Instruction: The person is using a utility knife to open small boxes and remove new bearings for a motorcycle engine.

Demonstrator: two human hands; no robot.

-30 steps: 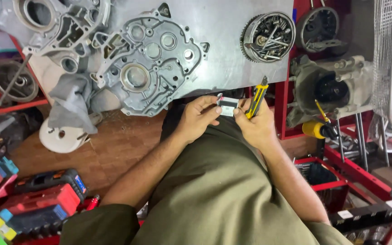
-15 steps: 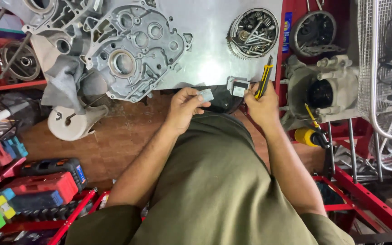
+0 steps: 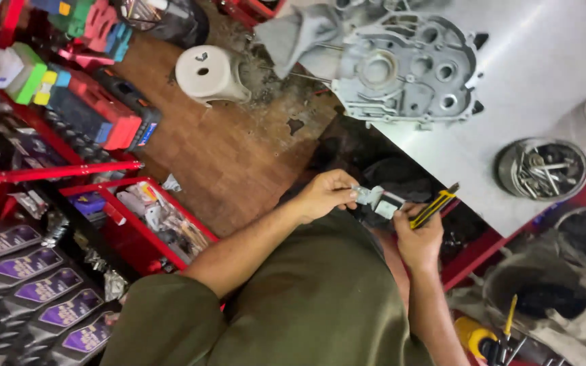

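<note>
Since a second ago the view has swung: the grey engine casing (image 3: 407, 69), then upper left of the hands, now lies up and right of them on the pale metal bench (image 3: 551, 61), and the floor and red shelving fill the left of the frame. The hands themselves have hardly moved relative to each other; they have stayed close together below the casing, off the bench edge, over the lap. Left hand (image 3: 325, 194): fingers pinched narrow on a small silvery-grey part (image 3: 373, 196), which bears a pale flat tab; what the part is cannot be told at this size. Right hand (image 3: 418, 237): fingers curled shut around a yellow-and-black utility knife (image 3: 433, 207), its tip angled up and away from the part, near it but whether touching cannot be told. Judgement: work on the small part is continuing, only the head turned. Round metal tin of bolts and loose hardware (image 3: 541, 168), right of the casing on the bench. White plastic stool (image 3: 210, 72), left of the casing on the brown floor. Packages: row of dark pouches with purple labels (image 3: 32, 291), far lower left of the casing; red and blue tool cases (image 3: 96, 112) left of it; green, yellow and pink boxes (image 3: 35, 78) farther left, on the red rack (image 3: 55, 173).
</note>
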